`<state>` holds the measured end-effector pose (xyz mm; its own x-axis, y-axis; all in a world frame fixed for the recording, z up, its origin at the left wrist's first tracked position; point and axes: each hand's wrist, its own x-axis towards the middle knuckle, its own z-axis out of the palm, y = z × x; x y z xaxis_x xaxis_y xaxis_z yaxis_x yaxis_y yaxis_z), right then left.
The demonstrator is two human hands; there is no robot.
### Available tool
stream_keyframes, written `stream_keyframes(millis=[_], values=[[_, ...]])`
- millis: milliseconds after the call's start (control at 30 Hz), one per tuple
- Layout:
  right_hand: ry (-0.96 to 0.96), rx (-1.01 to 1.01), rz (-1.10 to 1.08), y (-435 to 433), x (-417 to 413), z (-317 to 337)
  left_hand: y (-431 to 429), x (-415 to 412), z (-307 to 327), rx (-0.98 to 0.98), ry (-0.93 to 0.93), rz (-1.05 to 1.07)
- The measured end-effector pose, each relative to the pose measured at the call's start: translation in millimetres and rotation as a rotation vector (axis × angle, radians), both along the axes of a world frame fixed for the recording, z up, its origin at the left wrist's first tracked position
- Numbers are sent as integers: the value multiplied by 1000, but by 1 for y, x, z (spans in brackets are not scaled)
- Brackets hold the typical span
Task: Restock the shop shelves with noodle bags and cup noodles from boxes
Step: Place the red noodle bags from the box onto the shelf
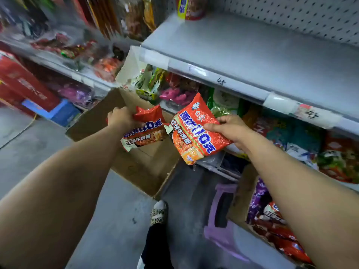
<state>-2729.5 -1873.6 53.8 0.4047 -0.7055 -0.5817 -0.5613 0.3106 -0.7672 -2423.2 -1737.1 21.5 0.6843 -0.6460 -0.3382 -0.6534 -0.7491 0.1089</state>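
Over one seemingly empty box [147, 167], two gripped noodle bags: left bag [147, 131] in left hand [120, 119], right bag [194, 133] in right hand [231, 129]

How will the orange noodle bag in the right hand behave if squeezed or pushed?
Probably light: the right hand holds the noodle bag by one edge. Its glossy, crinkled wrapper likely slides easily. It juts out flat without sagging, so the contents seem stiff, perhaps brittle under a squeeze.
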Motion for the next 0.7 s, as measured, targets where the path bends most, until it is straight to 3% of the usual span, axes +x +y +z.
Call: stream_keyframes(millis=[300,467,700], values=[[-20,-337,-14,-16,-201,173,-13,-167,172,-397,178,-107],[41,-517,11,-23,-274,261,-34,-230,246,-445,99,-257],[66,-702,16,-38,-328,351,-77,-283,323,-500,187,-406]])
